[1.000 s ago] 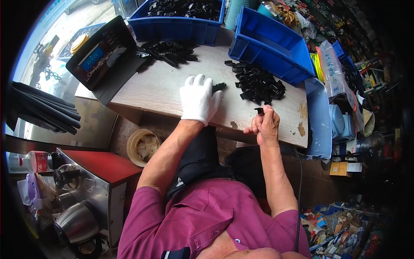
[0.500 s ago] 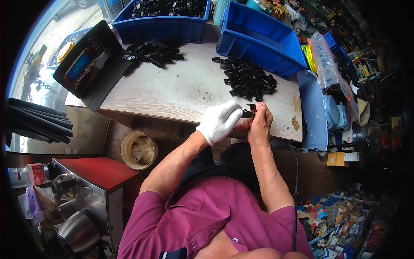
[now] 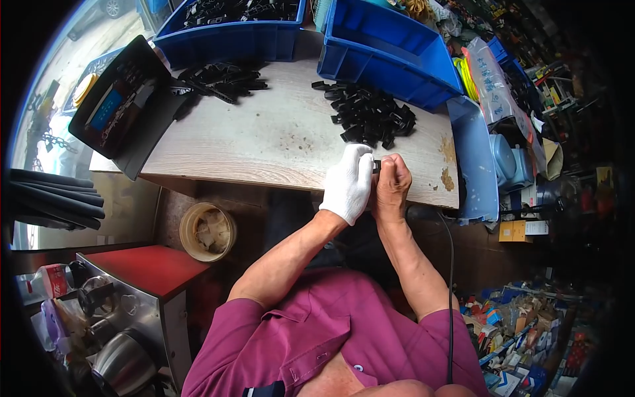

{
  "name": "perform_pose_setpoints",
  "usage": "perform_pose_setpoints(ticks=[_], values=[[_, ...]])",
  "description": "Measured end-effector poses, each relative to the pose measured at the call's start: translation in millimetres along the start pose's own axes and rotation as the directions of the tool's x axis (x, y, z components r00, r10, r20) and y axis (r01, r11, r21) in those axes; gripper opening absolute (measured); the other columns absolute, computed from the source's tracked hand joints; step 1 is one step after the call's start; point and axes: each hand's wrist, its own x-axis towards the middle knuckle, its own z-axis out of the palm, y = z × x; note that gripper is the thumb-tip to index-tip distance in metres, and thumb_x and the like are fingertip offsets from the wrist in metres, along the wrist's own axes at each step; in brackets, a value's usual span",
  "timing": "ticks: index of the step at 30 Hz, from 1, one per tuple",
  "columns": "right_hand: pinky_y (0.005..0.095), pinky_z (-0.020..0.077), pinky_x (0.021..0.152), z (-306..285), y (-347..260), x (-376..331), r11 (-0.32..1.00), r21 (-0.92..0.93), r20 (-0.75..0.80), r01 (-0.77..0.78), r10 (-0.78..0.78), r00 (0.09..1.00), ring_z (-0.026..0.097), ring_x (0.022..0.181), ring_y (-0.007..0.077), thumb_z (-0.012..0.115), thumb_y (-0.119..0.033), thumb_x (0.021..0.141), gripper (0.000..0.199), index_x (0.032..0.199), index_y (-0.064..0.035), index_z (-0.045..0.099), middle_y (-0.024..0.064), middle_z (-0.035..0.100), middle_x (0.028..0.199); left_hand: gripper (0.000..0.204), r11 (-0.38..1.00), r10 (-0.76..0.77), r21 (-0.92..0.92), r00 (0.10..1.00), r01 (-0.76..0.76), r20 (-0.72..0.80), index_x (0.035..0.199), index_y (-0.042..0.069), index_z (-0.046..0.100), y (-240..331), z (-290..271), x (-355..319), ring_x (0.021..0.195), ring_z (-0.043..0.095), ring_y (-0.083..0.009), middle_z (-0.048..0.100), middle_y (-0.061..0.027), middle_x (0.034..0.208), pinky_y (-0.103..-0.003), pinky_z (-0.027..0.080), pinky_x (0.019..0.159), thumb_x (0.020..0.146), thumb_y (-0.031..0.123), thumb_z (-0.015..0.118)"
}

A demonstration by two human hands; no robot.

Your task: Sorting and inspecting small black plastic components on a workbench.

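Pressing together at the near edge of the wooden worktop (image 3: pixel 264 142): left hand (image 3: pixel 348 184) in a white glove, bare right hand (image 3: pixel 391 185), knuckles touching. Pinching a small black plastic part (image 3: pixel 376 166) between the gloved fingers (image 3: pixel 360 162) and the bare fingers (image 3: pixel 390 169), both sets curled tight around it, only a sliver of the part showing in the gap between them. Lying just beyond the fingertips, a loose pile of black parts (image 3: pixel 370 114), near but apart from the hands. Sitting farther out past that pile, an empty blue bin (image 3: pixel 387 49). Resting well out from the gloved fingers and to their left, a second heap of longer black pieces (image 3: pixel 221 78), and behind it another blue bin (image 3: pixel 231 30) holding more black pieces. Leaning off the worktop's left corner, far to the left of the fingers, a black tray (image 3: pixel 122 106). Standing below the worktop, down and left of the gloved hand, a round tan tub (image 3: pixel 207 231). Hanging just under the right hand, a black cable (image 3: pixel 451 278) running down past the forearm.
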Motion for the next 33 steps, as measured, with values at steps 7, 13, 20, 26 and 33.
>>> perform_pose_setpoints(ticks=[7,13,20,26,33], values=[[0.0233,0.0343,0.046,-8.9,9.9,3.8,1.0,-0.003,0.037,0.021,-0.021,0.999,0.037,0.052,0.0041,0.052,-0.019,0.097,0.027,0.072,-0.0105,0.047,-0.0067,0.04,0.064,0.023,0.998,-0.011,-0.065,0.999,0.014,0.05,0.113,0.004,0.057,-0.7,-3.5,-3.0,0.077,0.063,-0.0363,0.064,-0.0195,0.085,-0.042,0.05,0.071,0.1,0.021,0.049],[0.0422,0.0546,0.049,-9.1,-7.1,7.2,0.947,0.238,-0.031,-0.217,0.231,0.973,0.042,0.042,0.0155,0.056,-0.031,0.095,0.033,0.069,-0.0132,0.046,-0.0015,0.032,0.051,0.014,0.975,0.137,0.182,0.99,-0.126,-0.046,0.1,0.007,0.066,-19.2,-41.8,37.5,0.087,0.066,-0.0353,0.067,-0.0149,0.097,-0.041,0.052,0.076,0.092,0.017,0.061],[0.056,0.0588,0.062,-84.6,-47.1,85.8,0.948,0.267,-0.436,-0.175,0.281,0.855,0.041,0.046,0.0201,0.054,-0.04,0.095,0.032,0.088,-0.0099,0.044,0.0037,0.029,0.051,0.023,0.577,0.306,0.732,0.927,-0.361,0.217,0.097,0.012,0.071,-36.5,-53.4,103.0,0.093,0.062,-0.0355,0.068,-0.0131,0.097,-0.043,0.054,0.079,0.08,0.029,0.071],[0.0575,0.0583,0.065,-123.6,-42.0,101.6,0.967,0.217,-0.628,-0.133,0.243,0.739,0.047,0.052,0.0216,0.06,-0.042,0.089,0.038,0.109,-0.011,0.054,0.0046,0.033,0.052,0.017,0.485,0.373,0.757,0.886,-0.438,0.274,0.087,0.009,0.067,-45.0,-48.4,98.2,0.09,0.062,-0.0346,0.067,-0.0137,0.091,-0.044,0.053,0.073,0.081,0.024,0.069],[0.0512,0.0582,0.06,-55.3,-15.7,64.0,0.944,0.118,-0.246,-0.307,0.327,0.912,0.046,0.044,0.0178,0.062,-0.036,0.091,0.035,0.098,-0.0025,0.056,0.0016,0.033,0.047,0.017,0.664,0.291,0.698,0.953,-0.266,0.086,0.09,0.007,0.064,-39.5,-63.5,85.5,0.079,0.065,-0.0354,0.066,-0.0157,0.079,-0.046,0.053,0.07,0.083,0.022,0.067]])
